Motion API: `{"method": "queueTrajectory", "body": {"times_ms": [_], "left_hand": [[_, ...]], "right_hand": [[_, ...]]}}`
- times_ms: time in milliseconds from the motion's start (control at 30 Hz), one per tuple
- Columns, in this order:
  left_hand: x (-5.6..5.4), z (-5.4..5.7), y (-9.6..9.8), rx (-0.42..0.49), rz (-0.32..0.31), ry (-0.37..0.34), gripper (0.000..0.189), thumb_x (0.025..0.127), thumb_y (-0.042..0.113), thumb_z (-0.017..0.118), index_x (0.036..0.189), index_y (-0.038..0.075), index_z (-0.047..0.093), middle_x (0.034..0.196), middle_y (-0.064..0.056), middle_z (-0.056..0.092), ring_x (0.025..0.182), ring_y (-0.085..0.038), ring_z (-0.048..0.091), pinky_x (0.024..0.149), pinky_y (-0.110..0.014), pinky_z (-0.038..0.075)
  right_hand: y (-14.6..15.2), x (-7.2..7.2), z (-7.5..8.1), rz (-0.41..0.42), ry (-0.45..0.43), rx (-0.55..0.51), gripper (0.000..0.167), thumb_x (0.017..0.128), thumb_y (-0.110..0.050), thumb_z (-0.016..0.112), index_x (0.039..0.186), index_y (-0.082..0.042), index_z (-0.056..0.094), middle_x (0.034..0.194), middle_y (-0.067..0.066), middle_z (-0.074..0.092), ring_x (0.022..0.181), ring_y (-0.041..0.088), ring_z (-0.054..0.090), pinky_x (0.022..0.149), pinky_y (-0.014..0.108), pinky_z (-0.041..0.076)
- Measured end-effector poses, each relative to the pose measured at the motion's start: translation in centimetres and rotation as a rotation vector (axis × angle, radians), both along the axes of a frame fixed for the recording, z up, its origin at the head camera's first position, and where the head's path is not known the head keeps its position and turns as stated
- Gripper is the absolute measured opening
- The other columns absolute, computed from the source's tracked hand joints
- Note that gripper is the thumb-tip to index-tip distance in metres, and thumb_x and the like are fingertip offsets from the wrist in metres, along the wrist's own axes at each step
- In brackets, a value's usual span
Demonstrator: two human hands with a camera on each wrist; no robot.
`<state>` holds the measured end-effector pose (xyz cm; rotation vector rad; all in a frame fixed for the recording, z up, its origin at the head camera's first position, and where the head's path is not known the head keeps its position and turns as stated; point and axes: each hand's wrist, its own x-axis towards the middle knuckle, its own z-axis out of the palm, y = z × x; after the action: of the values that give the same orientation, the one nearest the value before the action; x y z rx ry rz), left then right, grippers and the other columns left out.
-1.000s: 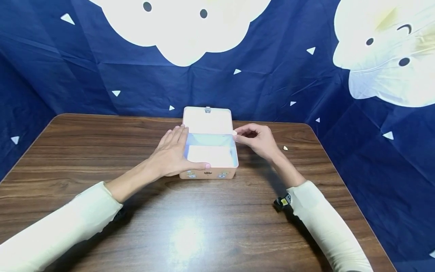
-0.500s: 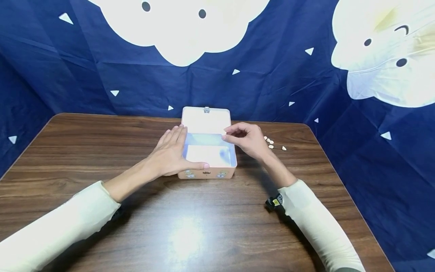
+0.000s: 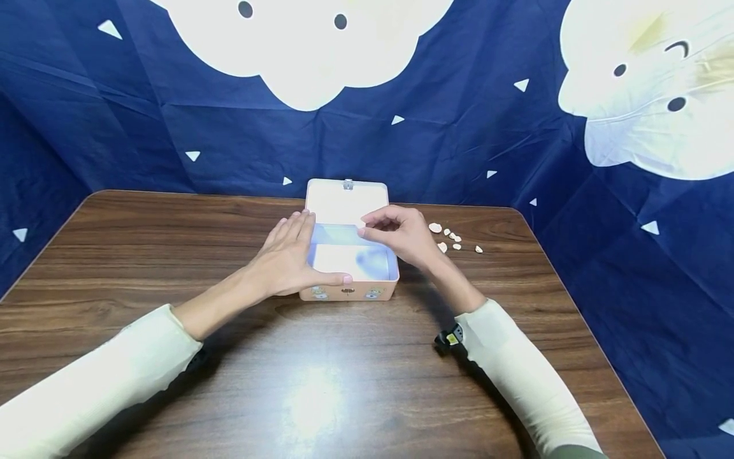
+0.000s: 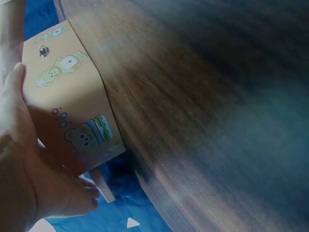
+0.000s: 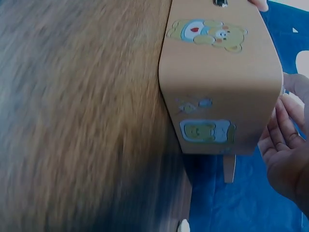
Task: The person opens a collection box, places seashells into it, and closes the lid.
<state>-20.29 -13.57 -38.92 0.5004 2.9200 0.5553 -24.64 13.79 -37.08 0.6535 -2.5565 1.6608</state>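
A pink metal box (image 3: 388, 290) with bear pictures stands on the table, its hinged lid (image 3: 347, 203) raised at the back. My left hand (image 3: 285, 258) lies along the box's left side with straight fingers, its thumb across the front rim. In the left wrist view, that hand (image 4: 34, 169) rests against the box's side (image 4: 53, 101). Over the box's right half, my right hand (image 3: 401, 234) pinches a small whitish shell-like piece (image 3: 362, 224) between thumb and fingertips; the fingers mostly hide it. A shadow falls on the box's pale inside below.
Several small whitish shell-like pieces (image 3: 457, 247) lie to the right of the box, the larger ones (image 3: 435, 227) nearest the right hand. The wooden table (image 3: 229, 382) ends at a blue cloth backdrop (image 3: 246, 140) behind and at both sides.
My right hand has moved left from beside the box's right edge to over its inside, carrying the small piece. More pieces on the table have come into view. My left hand stays put.
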Motion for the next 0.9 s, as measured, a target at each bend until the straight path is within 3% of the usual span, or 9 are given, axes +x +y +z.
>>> {"method": "queueTrajectory", "body": {"times_ms": [533,900], "left_hand": [[0.2,0.1,0.1,0.003,-0.001,0.016,0.158,0.081,0.101,0.066,0.179,-0.006,0.001,0.189,-0.028,0.003,0.178,-0.047,0.005,0.146,-0.06,0.001],[0.3,0.2,0.1,0.008,0.013,0.01,0.158,0.082,0.099,0.067,0.178,-0.007,0.001,0.188,-0.03,0.003,0.178,-0.047,0.004,0.146,-0.061,0.001]], "right_hand": [[-2.3,0.1,-0.3,0.023,-0.086,0.021,0.023,0.094,-0.019,0.092,0.115,-0.01,0.088,0.102,0.007,0.085,0.086,0.013,0.074,0.076,0.021,0.06],[-2.1,-0.2,0.1,0.028,-0.073,0.019,0.029,0.096,-0.02,0.091,0.12,-0.003,0.086,0.106,0.01,0.085,0.088,0.012,0.072,0.077,0.02,0.058]]}}
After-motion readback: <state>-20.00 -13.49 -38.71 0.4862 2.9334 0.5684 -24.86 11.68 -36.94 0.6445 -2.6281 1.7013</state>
